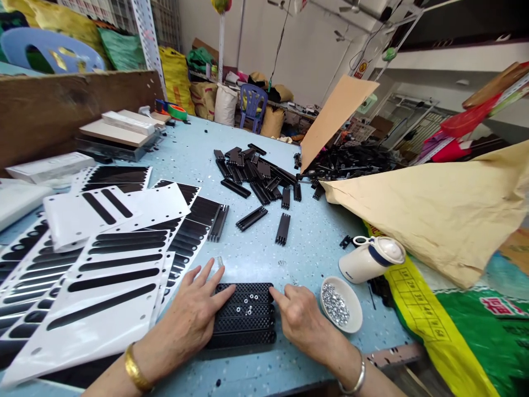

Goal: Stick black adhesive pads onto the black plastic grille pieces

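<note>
The block of black perforated strips (pixel 244 325) lies flat on the blue table (pixel 306 248), near edge, centre, with the strips side by side and running left to right. Several small metal rings (pixel 247 309) lie scattered on its upper face. The left hand (pixel 194 309) is positioned at the left end of the block, palm down, fingers spread apart, thumb reaching over the far left corner. The right hand (pixel 303 317) is positioned at the right end, forefinger extended to the far right corner, remaining fingers curled; whether these enclose any part cannot be told. The two hands are apart, with the block between them. A white bowl (pixel 355 320), filled with similar rings, stands just right of the right hand. A white cup (pixel 355 267) with a lid and handle is located beyond the bowl, tilted in view. Printed sheets (pixel 119 286) bearing black strip shapes overlap at the left of the table. A loose pile of black strips (pixel 258 173) occupies the far centre, with single pieces nearer. Brown paper (pixel 446 204) extends at the right, above a green and yellow sack (pixel 430 325)
</note>
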`<act>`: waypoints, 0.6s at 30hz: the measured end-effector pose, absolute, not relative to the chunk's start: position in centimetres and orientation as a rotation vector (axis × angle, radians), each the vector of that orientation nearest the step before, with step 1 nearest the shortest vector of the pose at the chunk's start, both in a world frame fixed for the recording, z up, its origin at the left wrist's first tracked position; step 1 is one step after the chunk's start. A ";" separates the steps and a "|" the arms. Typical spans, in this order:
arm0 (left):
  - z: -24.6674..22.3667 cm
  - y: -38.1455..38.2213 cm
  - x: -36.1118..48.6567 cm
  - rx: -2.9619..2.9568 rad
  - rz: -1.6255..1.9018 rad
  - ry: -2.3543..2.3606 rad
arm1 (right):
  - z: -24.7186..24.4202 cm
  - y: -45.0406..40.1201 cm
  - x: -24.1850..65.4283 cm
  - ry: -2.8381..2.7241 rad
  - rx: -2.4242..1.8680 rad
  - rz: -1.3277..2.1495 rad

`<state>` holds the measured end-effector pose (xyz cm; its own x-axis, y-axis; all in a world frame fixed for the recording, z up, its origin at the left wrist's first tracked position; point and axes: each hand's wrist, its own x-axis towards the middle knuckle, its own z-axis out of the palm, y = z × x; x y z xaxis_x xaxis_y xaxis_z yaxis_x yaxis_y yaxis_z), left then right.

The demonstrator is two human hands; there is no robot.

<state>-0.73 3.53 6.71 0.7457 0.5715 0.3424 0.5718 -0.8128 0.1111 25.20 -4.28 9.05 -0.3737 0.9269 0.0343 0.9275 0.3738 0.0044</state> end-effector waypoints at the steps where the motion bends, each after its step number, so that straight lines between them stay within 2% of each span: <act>1: 6.8 3.6 -0.9 -2.921 -0.579 -0.952 | 9.0 -4.4 25.3 -2.586 -1.739 -0.042; 7: 5.9 3.8 -2.1 -2.888 -0.582 -0.929 | 7.4 -4.6 25.6 -2.535 -1.656 -0.072; 11: 4.8 3.5 -3.1 -2.912 -0.608 -0.970 | 5.9 -4.7 26.0 -2.378 -1.576 0.031; 14: 4.9 3.2 -3.8 -2.933 -0.553 -1.017 | 5.3 -4.8 26.2 -2.302 -1.534 0.137; 18: 5.9 2.7 -4.0 -2.935 -0.444 -1.074 | 4.7 -4.9 26.3 -2.302 -1.508 0.112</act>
<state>-3.99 2.74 5.90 0.7288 0.6349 0.2562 0.6308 -0.7682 0.1094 26.32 -4.90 4.73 -0.3490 0.8965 0.2729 0.8659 0.4199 -0.2719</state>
